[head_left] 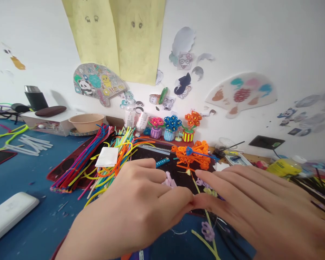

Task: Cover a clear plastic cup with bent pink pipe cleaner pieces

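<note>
My left hand [141, 202] is closed, its fingers curled and thumb pressed in. Pale lilac pipe cleaner loops [169, 180] poke out between its fingers. My right hand [249, 202] has its fingers stretched out; its thumb tip meets my left thumb, and the contact spot is hidden. Past the gap between right thumb and index runs a yellow-green pipe cleaner stem [209, 218]. A small lilac pipe cleaner flower [207, 231] sits low on this stem, and other lilac and yellow blooms [209, 190] are partly covered by my right hand.
Bundled coloured pipe cleaners [83, 159] lie on a tray at left, a white paper square [107, 157] on top. Orange pipe cleaner flowers [196, 153] rest ahead. Small potted flowers [172, 128] line the wall. A white case [12, 215] lies front left, a yellow packet [283, 167] at right.
</note>
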A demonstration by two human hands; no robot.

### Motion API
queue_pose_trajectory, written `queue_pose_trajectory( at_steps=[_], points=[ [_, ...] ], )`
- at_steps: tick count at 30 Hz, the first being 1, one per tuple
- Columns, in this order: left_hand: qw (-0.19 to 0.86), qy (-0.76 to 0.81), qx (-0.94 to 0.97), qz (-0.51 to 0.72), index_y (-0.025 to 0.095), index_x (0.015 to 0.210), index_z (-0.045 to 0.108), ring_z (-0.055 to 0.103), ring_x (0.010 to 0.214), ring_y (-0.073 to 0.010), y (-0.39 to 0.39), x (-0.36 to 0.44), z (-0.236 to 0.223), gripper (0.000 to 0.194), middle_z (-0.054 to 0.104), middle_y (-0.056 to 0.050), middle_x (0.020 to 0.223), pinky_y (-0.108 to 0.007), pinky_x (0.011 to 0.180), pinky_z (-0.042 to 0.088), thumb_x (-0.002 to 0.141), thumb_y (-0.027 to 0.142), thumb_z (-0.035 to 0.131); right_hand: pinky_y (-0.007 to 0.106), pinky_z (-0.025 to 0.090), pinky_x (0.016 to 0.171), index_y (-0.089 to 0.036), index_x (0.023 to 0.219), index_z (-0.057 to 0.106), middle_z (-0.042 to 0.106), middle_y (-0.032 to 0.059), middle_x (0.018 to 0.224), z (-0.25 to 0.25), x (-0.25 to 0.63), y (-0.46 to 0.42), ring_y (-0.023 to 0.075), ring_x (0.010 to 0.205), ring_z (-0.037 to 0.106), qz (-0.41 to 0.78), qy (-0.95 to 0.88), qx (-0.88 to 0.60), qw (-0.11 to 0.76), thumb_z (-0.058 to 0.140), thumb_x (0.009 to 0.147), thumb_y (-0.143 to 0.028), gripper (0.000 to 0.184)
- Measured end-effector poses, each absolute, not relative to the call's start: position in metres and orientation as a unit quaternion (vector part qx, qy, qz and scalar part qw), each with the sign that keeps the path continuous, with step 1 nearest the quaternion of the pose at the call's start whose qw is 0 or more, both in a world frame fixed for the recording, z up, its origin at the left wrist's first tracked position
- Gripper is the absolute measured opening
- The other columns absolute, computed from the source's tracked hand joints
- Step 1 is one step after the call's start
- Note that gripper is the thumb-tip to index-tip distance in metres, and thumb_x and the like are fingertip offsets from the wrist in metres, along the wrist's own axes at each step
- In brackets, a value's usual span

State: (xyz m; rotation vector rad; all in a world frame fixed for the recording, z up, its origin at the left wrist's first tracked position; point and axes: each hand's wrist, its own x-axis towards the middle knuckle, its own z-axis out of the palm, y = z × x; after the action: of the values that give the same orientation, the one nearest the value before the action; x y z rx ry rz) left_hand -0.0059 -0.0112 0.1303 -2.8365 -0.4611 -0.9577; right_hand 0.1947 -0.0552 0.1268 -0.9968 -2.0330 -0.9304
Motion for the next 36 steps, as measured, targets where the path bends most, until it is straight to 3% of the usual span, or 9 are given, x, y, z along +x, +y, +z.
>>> queue_pose_trajectory(
  at_steps=[18, 26, 36],
  points=[
    [0.090, -0.151, -0.928, -0.328, 0.019, 0.063, 0.043, 0.031, 0.045, -0.0098, -0.0145, -0.0019, 0.1259, 0.028, 0.042, 0.007, 0.047, -0.031, 0.050, 0.022, 0.088, 0.011, 0.050, 0.029, 0.045, 0.062, -0.018, 0.084, 0.071, 0.071, 0.0014, 0.069, 0.1275, 0.1934, -0.0587, 0.0150, 0.061, 0.063, -0.354, -0.777, -0.393, 0.341, 0.063, 0.088, -0.021, 0.009],
    [0.087, -0.151, -0.928, -0.330, 0.019, 0.062, 0.045, 0.030, 0.045, -0.0103, -0.0171, -0.0012, 0.1260, 0.026, 0.043, 0.006, 0.046, -0.031, 0.049, 0.020, 0.086, 0.011, 0.053, 0.029, 0.044, 0.062, -0.020, 0.083, 0.071, 0.069, 0.0003, 0.066, 0.1277, 0.1951, -0.0598, 0.0153, 0.062, 0.063, -0.368, -0.778, -0.388, 0.330, 0.062, 0.089, -0.024, 0.012],
    [0.077, -0.140, -0.929, -0.335, 0.019, 0.064, 0.048, 0.030, 0.046, -0.0103, -0.0180, -0.0011, 0.1289, 0.031, 0.039, 0.006, 0.045, -0.030, 0.052, 0.024, 0.094, 0.016, 0.046, 0.030, 0.044, 0.065, -0.016, 0.084, 0.069, 0.072, 0.0023, 0.068, 0.1272, 0.1927, -0.0599, 0.0160, 0.063, 0.064, -0.358, -0.771, -0.390, 0.354, 0.058, 0.091, -0.022, 0.015]
  ],
)
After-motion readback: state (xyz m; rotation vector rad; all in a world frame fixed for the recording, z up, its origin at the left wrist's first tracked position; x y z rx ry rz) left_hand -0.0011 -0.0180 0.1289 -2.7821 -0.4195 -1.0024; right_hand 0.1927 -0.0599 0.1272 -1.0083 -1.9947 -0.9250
